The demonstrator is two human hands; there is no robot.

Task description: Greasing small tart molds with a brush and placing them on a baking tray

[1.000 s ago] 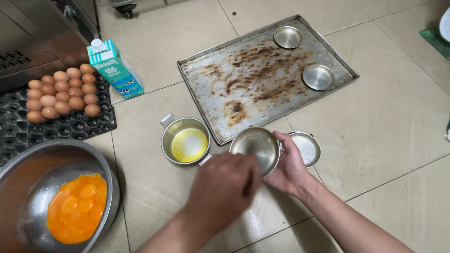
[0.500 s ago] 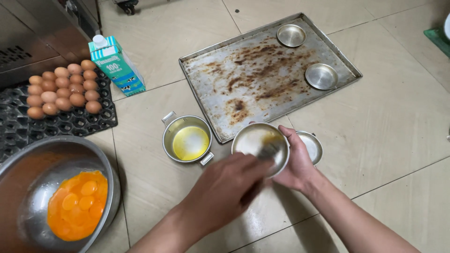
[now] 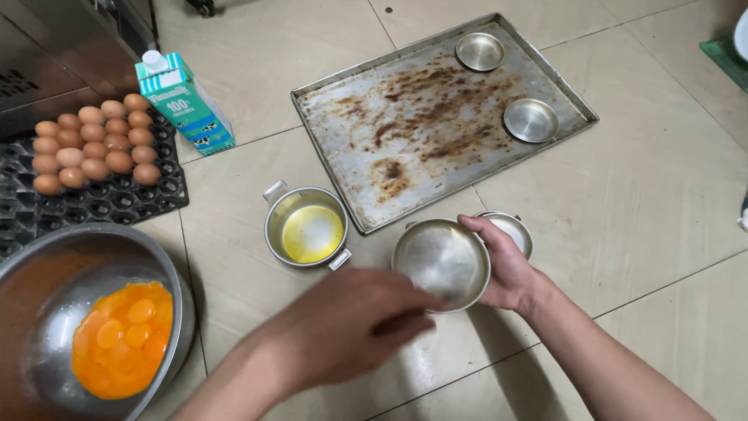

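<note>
A: Edges & free room?

B: Everything's on a tiled floor. Rusty baking tray sits top-centre, near corner just beside the small pot of yellow liquid. Bare tile to the right of the tray and along the bottom right. Left side crowded: egg crate w/ brown eggs, big steel bowl of yolks bottom left, its rim near the crate.

A: Packages?

B: One carton, tall box shape, green-blue & white w/ white cap, upright between eggs and tray. Has print, not copied.

A: The cup vs hands?

B: Small metal cup is held off the floor, tilted toward the camera, just below the tray's near edge. Right hand grips its right rim, fingers wrapped round the outside. Left hand is blurred, at the cup's lower left edge, fingers reaching in; can't tell if it grips anything. Another cup sits behind the right hand. Two more cups on the tray.
</note>
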